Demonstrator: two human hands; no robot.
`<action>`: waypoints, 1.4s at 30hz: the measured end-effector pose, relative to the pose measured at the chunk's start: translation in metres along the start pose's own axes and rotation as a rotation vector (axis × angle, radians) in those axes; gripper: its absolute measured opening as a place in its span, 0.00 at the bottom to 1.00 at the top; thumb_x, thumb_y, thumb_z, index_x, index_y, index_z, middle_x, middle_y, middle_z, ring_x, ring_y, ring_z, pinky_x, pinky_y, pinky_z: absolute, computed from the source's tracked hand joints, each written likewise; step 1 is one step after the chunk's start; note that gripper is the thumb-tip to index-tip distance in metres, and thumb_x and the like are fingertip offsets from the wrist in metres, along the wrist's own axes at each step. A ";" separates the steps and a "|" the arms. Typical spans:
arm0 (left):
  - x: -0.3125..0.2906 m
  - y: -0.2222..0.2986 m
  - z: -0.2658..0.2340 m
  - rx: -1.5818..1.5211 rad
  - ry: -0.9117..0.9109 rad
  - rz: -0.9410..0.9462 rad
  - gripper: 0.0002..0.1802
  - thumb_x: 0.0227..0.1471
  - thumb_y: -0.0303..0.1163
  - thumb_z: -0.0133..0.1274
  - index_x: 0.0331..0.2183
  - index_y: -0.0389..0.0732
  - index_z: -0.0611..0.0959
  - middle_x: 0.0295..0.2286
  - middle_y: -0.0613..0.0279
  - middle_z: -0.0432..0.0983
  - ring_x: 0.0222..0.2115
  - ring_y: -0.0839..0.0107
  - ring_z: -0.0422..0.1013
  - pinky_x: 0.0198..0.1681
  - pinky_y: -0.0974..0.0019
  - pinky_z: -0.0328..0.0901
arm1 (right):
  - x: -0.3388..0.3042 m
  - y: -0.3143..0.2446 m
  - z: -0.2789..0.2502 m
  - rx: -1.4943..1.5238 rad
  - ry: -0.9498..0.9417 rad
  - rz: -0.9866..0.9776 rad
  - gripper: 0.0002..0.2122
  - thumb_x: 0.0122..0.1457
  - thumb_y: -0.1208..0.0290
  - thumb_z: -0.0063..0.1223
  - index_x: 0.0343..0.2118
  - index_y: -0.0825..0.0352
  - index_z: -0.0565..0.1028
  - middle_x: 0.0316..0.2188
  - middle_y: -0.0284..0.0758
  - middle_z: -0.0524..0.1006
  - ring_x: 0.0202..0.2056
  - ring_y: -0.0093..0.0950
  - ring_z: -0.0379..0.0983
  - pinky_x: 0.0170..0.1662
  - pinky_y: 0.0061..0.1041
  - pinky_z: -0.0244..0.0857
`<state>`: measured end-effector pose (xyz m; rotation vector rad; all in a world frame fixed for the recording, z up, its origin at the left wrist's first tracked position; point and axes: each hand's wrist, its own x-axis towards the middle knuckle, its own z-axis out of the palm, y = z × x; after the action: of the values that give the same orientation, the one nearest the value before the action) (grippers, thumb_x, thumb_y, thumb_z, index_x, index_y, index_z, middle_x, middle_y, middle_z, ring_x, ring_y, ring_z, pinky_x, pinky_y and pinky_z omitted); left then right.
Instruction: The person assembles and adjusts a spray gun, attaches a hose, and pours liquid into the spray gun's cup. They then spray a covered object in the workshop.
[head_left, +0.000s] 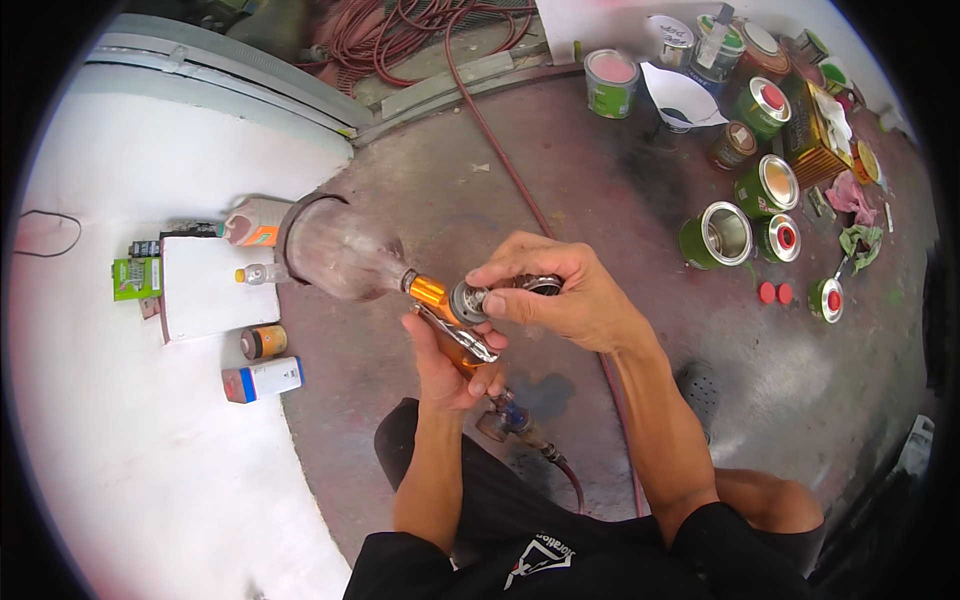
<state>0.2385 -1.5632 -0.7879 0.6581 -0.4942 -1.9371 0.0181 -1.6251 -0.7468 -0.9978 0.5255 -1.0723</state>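
Note:
A spray gun (462, 338) with an orange body and silver trigger is gripped in my left hand (445, 372), its fingers wrapped round the handle. A cloudy, rounded paint cup (345, 250) sits on the gun's orange neck and points away to the left. My right hand (560, 290) is closed at the gun's front, thumb and fingertips pinching the round metal nozzle end (467, 301). A dark metal ring (543, 285) shows between that thumb and forefinger; whether it is joined to the gun I cannot tell. Below the handle hangs an air fitting (512, 415) with a hose.
A red hose (500, 160) crosses the floor. Several paint cans, among them an open one (725, 235), stand at the right near two red caps (776, 293). At the left are a white box-like block (205, 290), a small bottle (262, 273) and a blue-and-white can (264, 380).

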 end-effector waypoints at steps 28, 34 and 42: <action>-0.022 0.009 -0.020 0.081 -0.046 0.049 0.68 0.40 0.94 0.36 0.48 0.32 0.77 0.20 0.57 0.76 0.08 0.75 0.67 0.12 0.69 0.71 | -0.008 -0.012 0.047 0.291 -0.141 0.161 0.09 0.56 0.77 0.71 0.40 0.70 0.86 0.41 0.31 0.72 0.38 0.22 0.78 0.39 0.24 0.81; -0.023 0.013 -0.021 0.103 -0.108 0.015 0.68 0.38 0.94 0.38 0.44 0.33 0.82 0.23 0.59 0.80 0.10 0.78 0.70 0.18 0.69 0.76 | -0.008 -0.013 0.041 0.232 -0.164 0.143 0.09 0.55 0.76 0.71 0.39 0.68 0.87 0.40 0.30 0.73 0.41 0.21 0.75 0.45 0.25 0.73; -0.011 0.013 -0.006 0.051 -0.058 0.121 0.57 0.53 0.87 0.34 0.41 0.38 0.85 0.33 0.55 0.86 0.09 0.78 0.65 0.15 0.68 0.66 | -0.001 0.013 0.029 0.796 -0.055 0.062 0.12 0.61 0.74 0.49 0.47 0.67 0.75 0.42 0.38 0.74 0.36 0.31 0.76 0.40 0.31 0.71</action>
<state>0.2555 -1.5590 -0.7825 0.5919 -0.6085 -1.8386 0.0461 -1.6105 -0.7443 -0.3034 0.0537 -1.0606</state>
